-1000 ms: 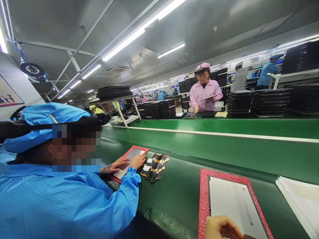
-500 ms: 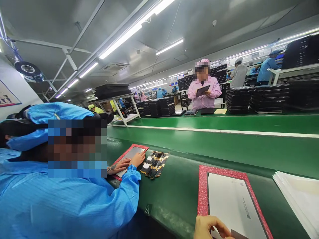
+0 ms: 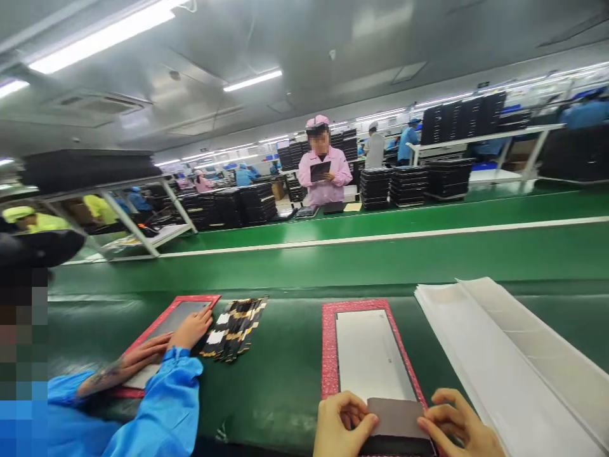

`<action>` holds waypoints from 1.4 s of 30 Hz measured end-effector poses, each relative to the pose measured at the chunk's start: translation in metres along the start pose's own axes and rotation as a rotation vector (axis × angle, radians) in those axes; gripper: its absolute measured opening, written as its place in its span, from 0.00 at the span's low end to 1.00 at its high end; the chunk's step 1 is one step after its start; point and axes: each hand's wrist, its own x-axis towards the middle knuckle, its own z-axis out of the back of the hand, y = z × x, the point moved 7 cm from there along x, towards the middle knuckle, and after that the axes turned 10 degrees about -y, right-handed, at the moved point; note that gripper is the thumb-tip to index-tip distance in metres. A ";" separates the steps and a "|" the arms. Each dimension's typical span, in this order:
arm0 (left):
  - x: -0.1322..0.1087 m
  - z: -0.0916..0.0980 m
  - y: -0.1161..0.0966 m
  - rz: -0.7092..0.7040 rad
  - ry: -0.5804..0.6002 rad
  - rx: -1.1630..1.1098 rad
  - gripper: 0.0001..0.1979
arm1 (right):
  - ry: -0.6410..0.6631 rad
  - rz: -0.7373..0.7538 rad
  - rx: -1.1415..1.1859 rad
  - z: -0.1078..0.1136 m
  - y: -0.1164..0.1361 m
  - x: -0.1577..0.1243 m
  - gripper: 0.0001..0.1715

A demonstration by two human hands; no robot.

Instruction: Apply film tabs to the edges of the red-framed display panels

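Note:
A flat pale panel (image 3: 371, 355) lies in a pink-red speckled frame (image 3: 330, 355) on the green bench. Over the panel's near end is a small grey-brown rectangular sheet (image 3: 397, 417), with a black strip along its near edge. My left hand (image 3: 343, 424) pinches the sheet's left edge between thumb and fingers. At the opposite edge, my right hand (image 3: 457, 424) has its thumb and index finger closed on the sheet, the other fingers curled. Whether the sheet touches the panel I cannot tell.
White sheets (image 3: 514, 355) are stacked to the right. On the left, a co-worker in blue sleeves (image 3: 162, 406) presses on another framed panel (image 3: 162, 330), beside a pile of black-and-gold strips (image 3: 235, 330). Across the bench, a person in pink (image 3: 326, 168) holds a dark panel.
The view has swung to the right. My right hand has come into view at the grey-brown sheet, which now shows much more fully between both hands.

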 end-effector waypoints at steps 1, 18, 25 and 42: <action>0.000 -0.001 0.001 -0.006 -0.006 0.003 0.07 | 0.037 -0.008 0.022 -0.002 -0.001 -0.001 0.21; -0.007 -0.009 0.008 -0.056 0.039 0.027 0.30 | 0.220 0.097 -0.044 -0.004 0.032 -0.015 0.12; -0.007 -0.008 0.006 -0.063 0.067 0.084 0.29 | 0.233 0.135 -0.072 -0.005 0.034 -0.015 0.12; -0.009 -0.009 0.004 -0.030 0.081 0.063 0.29 | 0.231 0.152 -0.097 -0.001 0.047 -0.017 0.07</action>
